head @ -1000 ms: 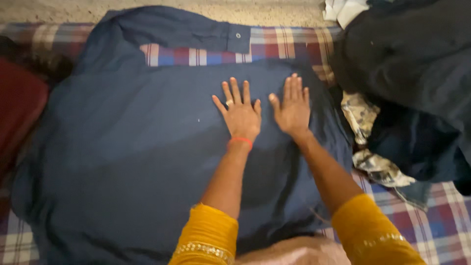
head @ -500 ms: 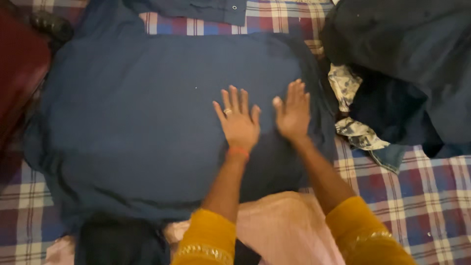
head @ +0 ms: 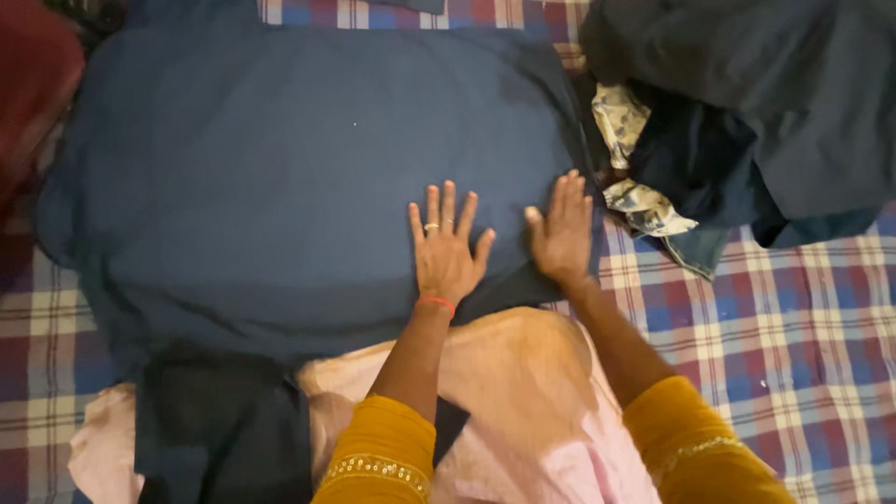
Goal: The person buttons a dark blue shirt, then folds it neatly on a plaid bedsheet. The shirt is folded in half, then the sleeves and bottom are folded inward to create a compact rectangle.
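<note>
A large navy blue garment (head: 280, 177) lies spread flat over a plaid sheet (head: 803, 327). My left hand (head: 446, 250), with a ring and a red wrist thread, presses palm down on the garment near its lower edge, fingers spread. Just to its right, my right hand (head: 563, 233) lies flat on the garment's lower right corner. Neither hand holds anything. Both arms wear mustard yellow sleeves with a beaded trim.
A heap of dark clothes (head: 747, 103) with a patterned cloth (head: 639, 196) tucked in sits at the upper right. Pale pink fabric (head: 523, 411) covers my lap, with a black cloth (head: 219, 429) at lower left. A red cushion (head: 33, 75) lies at far left.
Both flat hands have slid toward me down the navy garment, from its upper middle to its lower edge. The view has tilted down, showing the pink fabric and black cloth.
</note>
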